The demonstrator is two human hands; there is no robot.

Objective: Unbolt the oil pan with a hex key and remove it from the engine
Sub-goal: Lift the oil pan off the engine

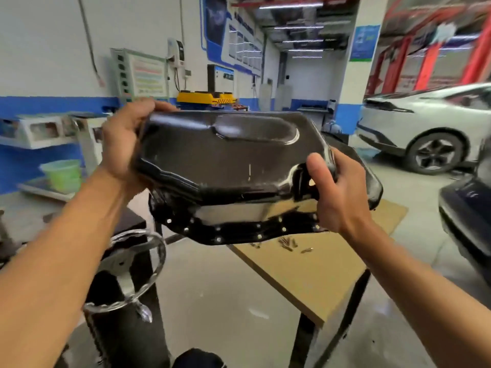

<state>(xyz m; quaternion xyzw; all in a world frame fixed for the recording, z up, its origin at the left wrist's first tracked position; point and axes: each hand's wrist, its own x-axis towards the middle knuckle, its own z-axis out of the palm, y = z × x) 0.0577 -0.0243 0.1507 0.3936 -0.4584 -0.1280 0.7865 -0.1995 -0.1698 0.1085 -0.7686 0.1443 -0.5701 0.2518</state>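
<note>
I hold the black oil pan point(225, 166) in the air at chest height, its glossy underside towards me and its flange with bolt holes along the lower edge. My left hand point(125, 144) grips the pan's left end, fingers curled over the top edge. My right hand point(337, 187) grips the right end, thumb on the near face. Several loose bolts point(288, 244) lie on the wooden table point(318, 274) below the pan. No engine and no hex key are in view.
A black stand with a chrome hand wheel point(132, 269) is at the lower left. A white car point(430, 128) is parked at the right, and a dark car point(467, 216) sits at the right edge. Shelves with a green tub point(62, 172) line the left wall.
</note>
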